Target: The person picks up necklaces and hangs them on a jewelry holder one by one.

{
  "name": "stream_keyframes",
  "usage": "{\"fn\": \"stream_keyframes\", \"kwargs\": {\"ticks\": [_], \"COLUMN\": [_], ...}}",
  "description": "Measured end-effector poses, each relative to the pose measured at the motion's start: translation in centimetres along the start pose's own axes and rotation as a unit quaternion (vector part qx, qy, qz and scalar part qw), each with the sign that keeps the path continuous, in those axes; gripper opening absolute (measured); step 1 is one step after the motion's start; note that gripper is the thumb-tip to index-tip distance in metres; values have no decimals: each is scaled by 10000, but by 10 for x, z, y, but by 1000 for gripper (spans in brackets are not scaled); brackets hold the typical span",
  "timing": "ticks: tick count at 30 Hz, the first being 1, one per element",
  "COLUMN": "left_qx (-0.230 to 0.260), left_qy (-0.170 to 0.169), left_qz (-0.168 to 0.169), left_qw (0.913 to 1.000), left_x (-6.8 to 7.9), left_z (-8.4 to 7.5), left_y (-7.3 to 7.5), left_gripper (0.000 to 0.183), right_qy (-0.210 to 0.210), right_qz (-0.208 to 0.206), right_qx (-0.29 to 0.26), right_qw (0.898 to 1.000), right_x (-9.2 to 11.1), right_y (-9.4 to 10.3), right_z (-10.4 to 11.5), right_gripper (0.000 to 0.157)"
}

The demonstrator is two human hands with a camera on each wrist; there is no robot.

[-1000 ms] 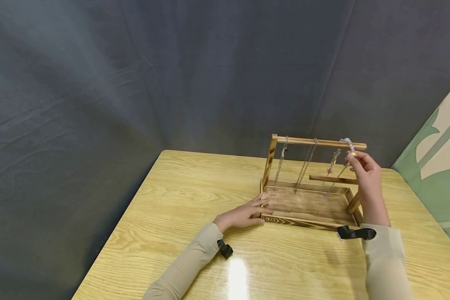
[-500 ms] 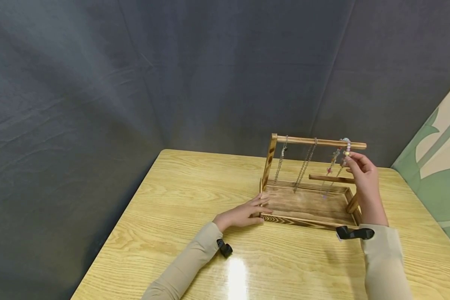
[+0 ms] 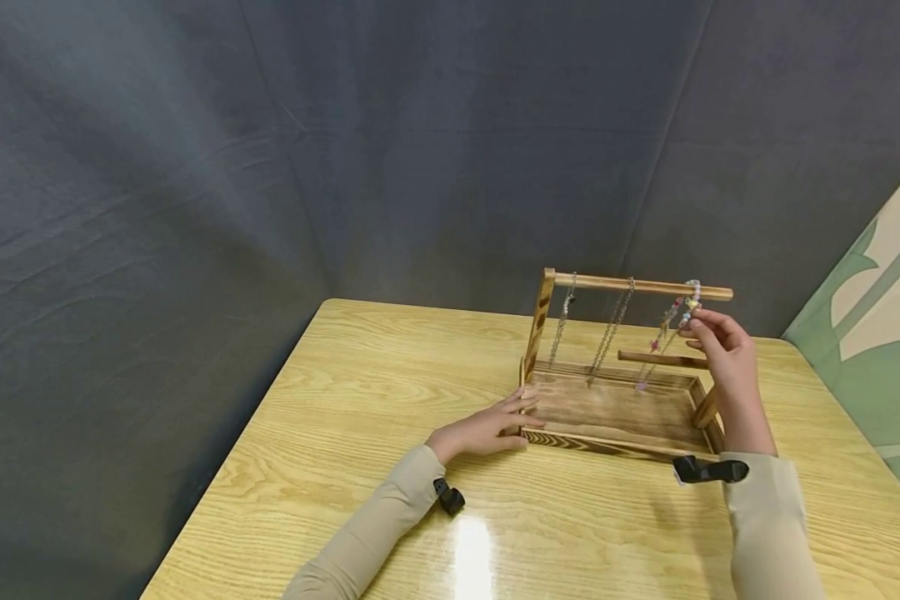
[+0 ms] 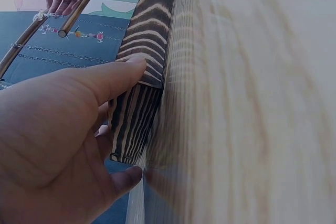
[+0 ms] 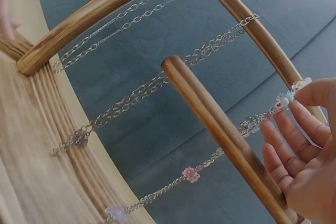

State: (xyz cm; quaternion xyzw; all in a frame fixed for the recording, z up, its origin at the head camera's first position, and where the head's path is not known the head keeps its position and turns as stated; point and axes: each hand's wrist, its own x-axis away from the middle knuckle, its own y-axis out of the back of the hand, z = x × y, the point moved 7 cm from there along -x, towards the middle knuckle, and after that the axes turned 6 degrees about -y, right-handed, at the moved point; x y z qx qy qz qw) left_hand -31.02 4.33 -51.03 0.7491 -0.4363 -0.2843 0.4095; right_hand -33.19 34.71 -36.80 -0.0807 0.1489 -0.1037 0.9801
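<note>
A wooden jewelry stand point(image 3: 607, 408) has a shallow tray base, an upper bar and a shorter lower peg. My left hand point(image 3: 487, 427) holds the tray's left end at the front corner; in the left wrist view its fingers lie around the striped wall point(image 4: 144, 40). My right hand point(image 3: 731, 350) pinches a beaded necklace point(image 3: 694, 292) just below the upper bar, over which it hangs. In the right wrist view, pastel beads point(image 5: 286, 98) are at the thumb and index finger, and the other fingers curl loosely. A pink flower bead point(image 5: 191, 174) shows farther down a chain.
Two silver chain necklaces, one at the left point(image 3: 561, 321) and one mid-bar point(image 3: 611, 329), hang from the upper bar. The lower peg point(image 3: 663, 358) juts out near my right hand. A wood-grain table point(image 3: 390, 375) ends at a dark curtain point(image 3: 435, 150).
My right hand has shifted slightly left and down with the beaded necklace. The necklace's hanging end has swung a little left. My left hand stays in place.
</note>
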Motion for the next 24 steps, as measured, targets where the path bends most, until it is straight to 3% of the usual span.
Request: {"fn": "stream_keyframes", "kwargs": {"ticks": [10, 19, 24], "left_qx": [-13, -225, -362], "left_qy": [29, 38, -10], "left_qz": [67, 172, 194], "left_qw": [10000, 9996, 9992], "left_x": [-2, -1, 0], "left_z": [-1, 1, 2], "left_y": [0, 0, 2], "left_gripper": [48, 50, 53], "right_qy": [134, 460, 793], "right_qz": [-133, -1052, -894], "right_qx": [535, 1014, 1198], "right_qw": [9984, 9882, 9856], "right_x": [3, 11, 22], "right_y": [4, 1, -15], "right_z": [-1, 3, 12], "right_gripper": [19, 24, 24]}}
